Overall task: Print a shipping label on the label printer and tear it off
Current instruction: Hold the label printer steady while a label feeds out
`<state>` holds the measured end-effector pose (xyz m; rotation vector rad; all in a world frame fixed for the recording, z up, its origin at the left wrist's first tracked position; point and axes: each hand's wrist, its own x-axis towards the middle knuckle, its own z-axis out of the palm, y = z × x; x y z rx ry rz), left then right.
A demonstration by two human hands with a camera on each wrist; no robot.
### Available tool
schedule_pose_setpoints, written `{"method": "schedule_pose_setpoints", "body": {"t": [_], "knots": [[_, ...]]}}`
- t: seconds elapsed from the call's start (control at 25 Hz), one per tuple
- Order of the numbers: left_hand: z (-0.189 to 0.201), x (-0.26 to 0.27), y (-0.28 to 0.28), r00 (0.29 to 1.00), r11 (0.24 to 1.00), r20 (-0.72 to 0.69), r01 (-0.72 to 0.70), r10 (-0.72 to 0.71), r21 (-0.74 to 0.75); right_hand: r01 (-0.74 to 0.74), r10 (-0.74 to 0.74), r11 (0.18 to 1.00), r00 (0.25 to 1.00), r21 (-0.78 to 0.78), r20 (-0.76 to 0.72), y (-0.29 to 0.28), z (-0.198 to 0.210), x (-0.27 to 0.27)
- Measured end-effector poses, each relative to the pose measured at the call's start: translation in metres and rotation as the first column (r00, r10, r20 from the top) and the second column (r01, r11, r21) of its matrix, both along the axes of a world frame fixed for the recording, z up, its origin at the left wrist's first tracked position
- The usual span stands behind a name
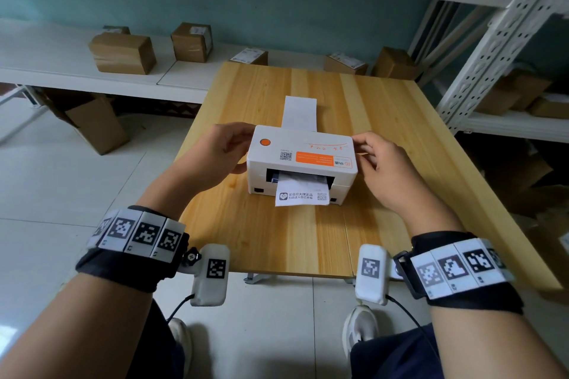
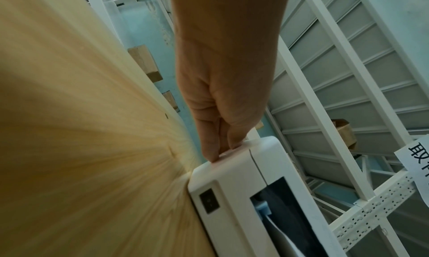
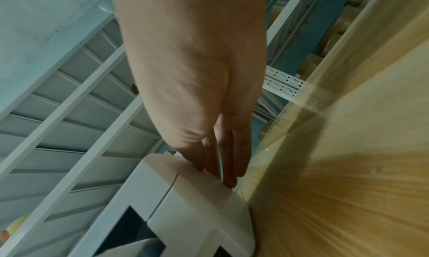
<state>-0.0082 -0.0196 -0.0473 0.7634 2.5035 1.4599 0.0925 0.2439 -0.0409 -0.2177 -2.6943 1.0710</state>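
Label printer — a white box with an orange round button on its lid — stands near the middle of the wooden table, output slot facing the person. A printed shipping label hangs out of the slot, its free end lying on the table just in front of the printer, not torn off. A strip of blank white paper stock lies on the table behind the printer, running up to its rear.

Left hand touches the printer's left side; the left wrist view shows two fingertips pressed on that side wall near the top edge. Right hand touches the right side — its fingers lie extended along the side wall. Neither hand curls round anything; both brace the housing from opposite sides.

Cardboard boxes sit on the white shelf beyond the table.
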Motion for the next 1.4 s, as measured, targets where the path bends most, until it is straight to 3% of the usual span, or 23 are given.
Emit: {"method": "schedule_pose_setpoints", "body": {"t": [0.2,0.68,1.4], "knots": [[0.0012,0.0022,0.0011,1.000,1.000,0.003,0.002,-0.002,-0.026,-0.016,0.015,0.999,1.000,-0.033,-0.027,0.0011,0.0027,0.0031],[-0.0003,0.0052,0.0024,1.000,1.000,0.023,0.009,-0.010,0.016,-0.010,0.011,0.999,1.000,0.053,-0.018,-0.0007,-0.0059,0.0005],[-0.0038,0.0000,0.0004,1.000,1.000,0.005,-0.008,0.008,0.002,0.005,-0.007,1.000,0.999,-0.027,-0.051,-0.0025,-0.0038,0.0027]]}}
